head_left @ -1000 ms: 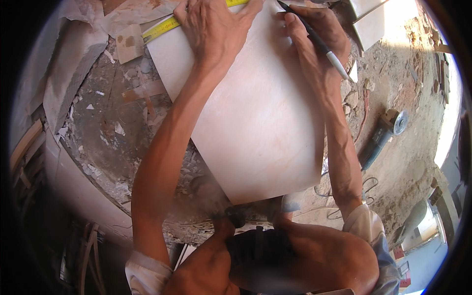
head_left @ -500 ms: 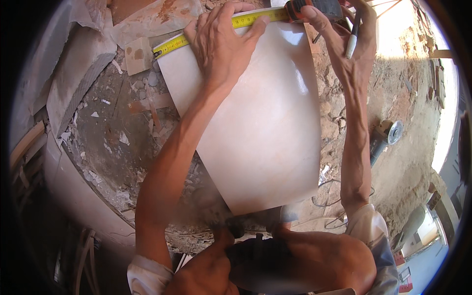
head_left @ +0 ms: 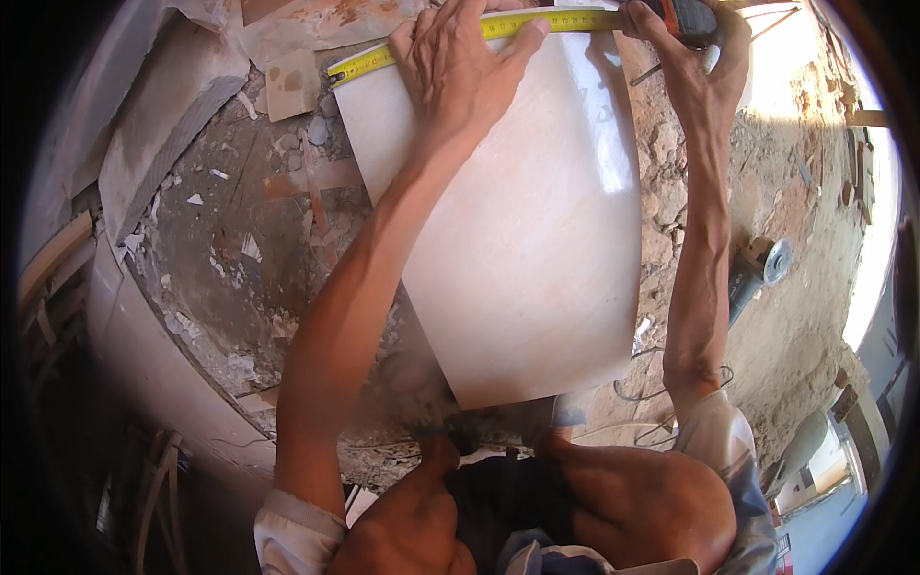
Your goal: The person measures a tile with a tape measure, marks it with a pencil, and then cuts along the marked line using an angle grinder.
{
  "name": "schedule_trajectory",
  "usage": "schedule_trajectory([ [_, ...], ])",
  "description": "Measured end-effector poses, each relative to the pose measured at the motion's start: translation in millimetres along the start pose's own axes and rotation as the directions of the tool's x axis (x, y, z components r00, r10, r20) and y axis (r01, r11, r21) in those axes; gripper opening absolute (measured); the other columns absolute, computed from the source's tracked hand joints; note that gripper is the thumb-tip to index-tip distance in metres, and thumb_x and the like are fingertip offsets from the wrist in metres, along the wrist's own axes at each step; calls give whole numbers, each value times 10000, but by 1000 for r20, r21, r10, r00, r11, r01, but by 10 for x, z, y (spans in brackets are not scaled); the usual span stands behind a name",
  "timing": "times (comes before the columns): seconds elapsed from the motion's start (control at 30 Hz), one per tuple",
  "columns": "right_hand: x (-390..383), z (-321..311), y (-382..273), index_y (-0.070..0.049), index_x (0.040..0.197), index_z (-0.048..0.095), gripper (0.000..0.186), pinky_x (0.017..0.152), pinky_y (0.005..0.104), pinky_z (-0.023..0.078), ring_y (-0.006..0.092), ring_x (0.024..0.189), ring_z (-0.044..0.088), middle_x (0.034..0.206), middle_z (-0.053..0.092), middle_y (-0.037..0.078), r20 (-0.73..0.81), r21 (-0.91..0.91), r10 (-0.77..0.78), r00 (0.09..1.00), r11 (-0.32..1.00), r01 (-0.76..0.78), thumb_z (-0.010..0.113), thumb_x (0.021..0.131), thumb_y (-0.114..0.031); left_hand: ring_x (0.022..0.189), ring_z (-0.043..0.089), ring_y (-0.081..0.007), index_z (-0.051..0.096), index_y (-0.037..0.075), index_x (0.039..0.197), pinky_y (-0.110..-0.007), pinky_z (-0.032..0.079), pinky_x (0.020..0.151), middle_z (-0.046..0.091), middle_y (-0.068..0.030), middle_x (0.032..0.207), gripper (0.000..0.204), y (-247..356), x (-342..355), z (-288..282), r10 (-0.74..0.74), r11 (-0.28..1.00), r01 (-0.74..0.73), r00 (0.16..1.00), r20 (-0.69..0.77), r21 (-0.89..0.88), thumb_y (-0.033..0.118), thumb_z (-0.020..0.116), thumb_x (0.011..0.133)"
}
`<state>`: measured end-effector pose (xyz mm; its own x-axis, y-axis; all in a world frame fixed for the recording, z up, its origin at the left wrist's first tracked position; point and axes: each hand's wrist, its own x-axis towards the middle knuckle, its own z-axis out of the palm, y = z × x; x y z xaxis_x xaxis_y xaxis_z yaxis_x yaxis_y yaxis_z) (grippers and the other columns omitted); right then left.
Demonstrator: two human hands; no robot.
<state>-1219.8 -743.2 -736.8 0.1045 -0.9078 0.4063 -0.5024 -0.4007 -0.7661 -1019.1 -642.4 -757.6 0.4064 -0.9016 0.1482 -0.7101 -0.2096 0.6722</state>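
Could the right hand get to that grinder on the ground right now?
Probably yes, but not freely: the right hand holds the tape measure case, which it would likely have to release first. The grinder lies nearby, right of the right forearm, with nothing seen covering its disc.

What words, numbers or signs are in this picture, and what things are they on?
Yellow tape blade: a row of small dark numbers and marks. I won't copy them out; some are blurred, and the left hand covers part.
Orange and black tape case: no writing I can make out; the right hand hides part.
Pale tile: no writing visible.
Grinder: too small to read any label.
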Motion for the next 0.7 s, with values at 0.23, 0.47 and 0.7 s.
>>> schedule_trajectory([
  [0.23,19,-143,100,8,1271,536,541,788,343,609,195,918,734,1018,726,124,75,156,143,987,976,-153,896,900,-153,1312,599,-348,723,145,1361,-516,307,1215,747,-137,1292,536,71,16,12,-66,996,64,997,27,64,436,789,916],
  [0.47,-30,-175,-52,10,1313,555,639,820,372,600,231,975,734,1081,737,150,141,-16,148,979,989,-147,927,888,-289,1367,571,-379,690,48,1407,-533,281,1246,716,-213,1360,669,-4,18,64,-53,985,51,999,7,163,490,782,913],
  [0.7,18,-195,-124,10,1347,581,671,884,391,595,275,1068,735,1179,736,204,222,-44,152,963,988,-146,915,894,-354,1367,569,-388,692,52,1405,-546,277,1249,713,-219,1361,670,2,1,69,-55,986,52,998,13,157,496,786,911],
])
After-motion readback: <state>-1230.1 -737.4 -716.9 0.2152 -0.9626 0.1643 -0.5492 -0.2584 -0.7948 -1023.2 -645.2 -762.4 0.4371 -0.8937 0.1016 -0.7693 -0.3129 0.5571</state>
